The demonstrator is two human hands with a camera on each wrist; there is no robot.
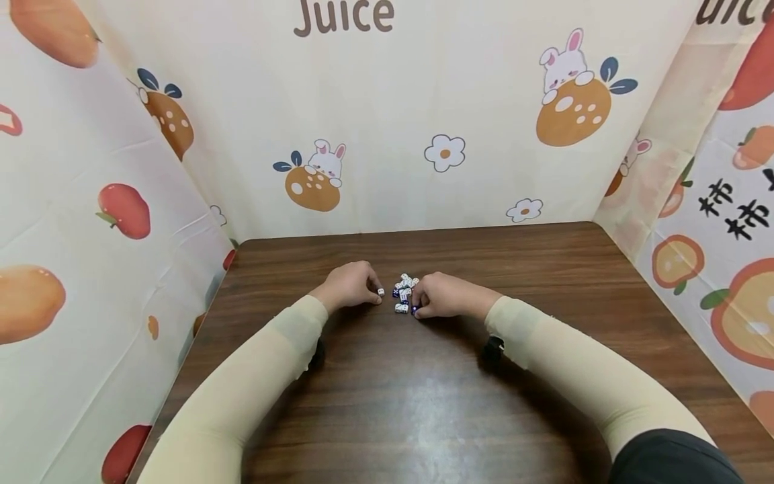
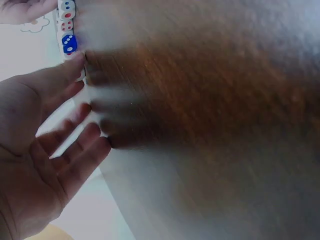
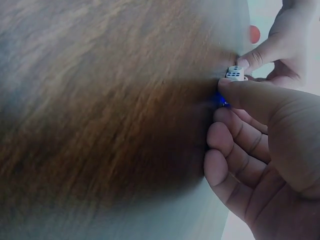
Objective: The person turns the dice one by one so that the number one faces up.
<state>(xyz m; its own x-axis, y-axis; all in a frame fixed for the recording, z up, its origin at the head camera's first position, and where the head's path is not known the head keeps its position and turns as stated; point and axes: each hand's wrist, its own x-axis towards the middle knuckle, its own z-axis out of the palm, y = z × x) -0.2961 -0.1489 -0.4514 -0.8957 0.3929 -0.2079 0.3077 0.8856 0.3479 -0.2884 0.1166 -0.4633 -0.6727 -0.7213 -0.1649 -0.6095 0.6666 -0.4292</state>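
From where I stand at a brown table (image 1: pixel 375 396), a person's left hand (image 1: pixel 353 285) pinches a white die (image 1: pixel 381 292), the right hand (image 1: pixel 444 296) a blue die (image 1: pixel 414 310), by fingertips, presumably because they're tiny. A dice cluster (image 1: pixel 404 294) lies between, handy to both. Fingers mostly cover the blue die; overlap makes counting the cluster impossible.

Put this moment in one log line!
left hand: pinches white die | right hand: pinches blue die | between: dice cluster on table
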